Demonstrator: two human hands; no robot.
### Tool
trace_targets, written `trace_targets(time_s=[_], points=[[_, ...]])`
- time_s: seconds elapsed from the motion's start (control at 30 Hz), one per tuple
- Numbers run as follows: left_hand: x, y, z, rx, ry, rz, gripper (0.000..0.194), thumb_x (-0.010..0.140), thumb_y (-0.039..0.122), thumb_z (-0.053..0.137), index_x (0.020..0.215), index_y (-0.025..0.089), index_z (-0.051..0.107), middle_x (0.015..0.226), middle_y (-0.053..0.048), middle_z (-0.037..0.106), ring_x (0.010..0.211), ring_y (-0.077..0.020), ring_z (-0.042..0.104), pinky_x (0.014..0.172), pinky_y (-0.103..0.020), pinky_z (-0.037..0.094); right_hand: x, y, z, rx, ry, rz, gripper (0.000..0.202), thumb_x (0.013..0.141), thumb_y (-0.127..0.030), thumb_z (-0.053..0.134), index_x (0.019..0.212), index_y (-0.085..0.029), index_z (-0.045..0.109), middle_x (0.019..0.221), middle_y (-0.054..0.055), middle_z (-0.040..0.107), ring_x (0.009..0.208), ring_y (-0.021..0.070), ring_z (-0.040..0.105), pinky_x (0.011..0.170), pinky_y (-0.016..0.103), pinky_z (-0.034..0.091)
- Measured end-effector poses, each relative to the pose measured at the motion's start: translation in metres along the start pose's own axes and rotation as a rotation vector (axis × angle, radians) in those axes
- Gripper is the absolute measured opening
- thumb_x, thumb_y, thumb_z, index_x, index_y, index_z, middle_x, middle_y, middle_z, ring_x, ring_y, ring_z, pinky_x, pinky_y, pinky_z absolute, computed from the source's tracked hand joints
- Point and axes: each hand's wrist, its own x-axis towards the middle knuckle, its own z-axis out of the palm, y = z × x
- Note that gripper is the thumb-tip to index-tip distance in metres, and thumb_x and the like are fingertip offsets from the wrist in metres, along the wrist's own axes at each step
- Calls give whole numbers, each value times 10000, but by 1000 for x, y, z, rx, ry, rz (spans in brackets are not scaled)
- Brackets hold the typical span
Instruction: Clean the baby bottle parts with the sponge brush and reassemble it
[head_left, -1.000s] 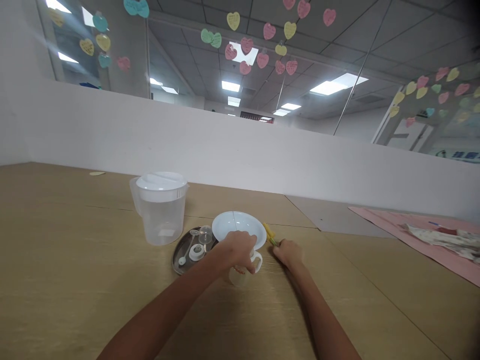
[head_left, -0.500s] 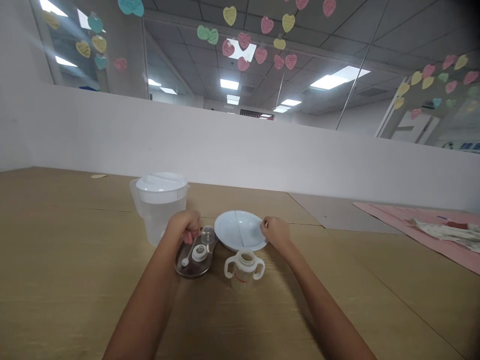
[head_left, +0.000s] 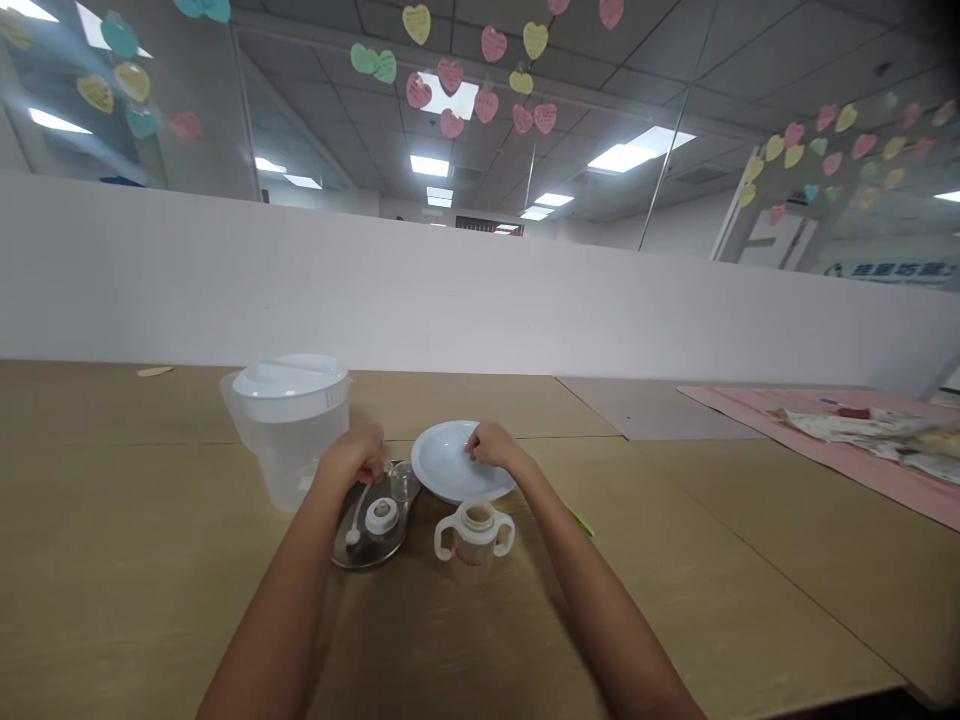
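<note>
My left hand (head_left: 360, 453) has its fingers curled closed at the back left of a small metal tray (head_left: 367, 556). A thin white straw with a rounded end (head_left: 353, 537) runs up towards these fingers; whether they grip it is hidden. On the tray also lie a white ring cap with a nipple-like centre (head_left: 382, 515) and a clear cap (head_left: 405, 482). My right hand (head_left: 495, 445) is over the white plate (head_left: 435, 465), fingers pinched together, what they hold unclear. In front of the plate stands an uncapped, two-handled baby bottle (head_left: 474, 550).
A lidded clear pitcher (head_left: 300, 430) stands left of the tray. Beside my right forearm shows a thin yellow-green strip (head_left: 579, 518). A pink cloth (head_left: 742, 405) with items on it lies at the far right. A white wall (head_left: 450, 290) rises behind the table.
My right hand has moved from the plate's right rim to over its inside. The dark line across the plate no longer shows. The view has swung right; the yellow-green strip has come into sight.
</note>
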Motion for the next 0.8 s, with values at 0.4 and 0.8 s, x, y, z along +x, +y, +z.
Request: trace_targets(time_s=[0.4,0.8], points=[[-16,54,-14,-428,555,557,247,662,281,564,845,143,655,869,-54,684,787,-185,607,705,-250,458,-56,-35,-72,1047,477,-392,154,751,-254,543,874,-166,574,949,74,667,793,127,584,778,281,430],[-30,87,4,-776,219,684,259,732,266,536,922,116,626,869,-57,658,846,-197,579,704,-269,460,-48,-44,-63,1019,657,-523,182,712,-308,598,788,-189,483,792,4,516,796,138,554,778,282,439]])
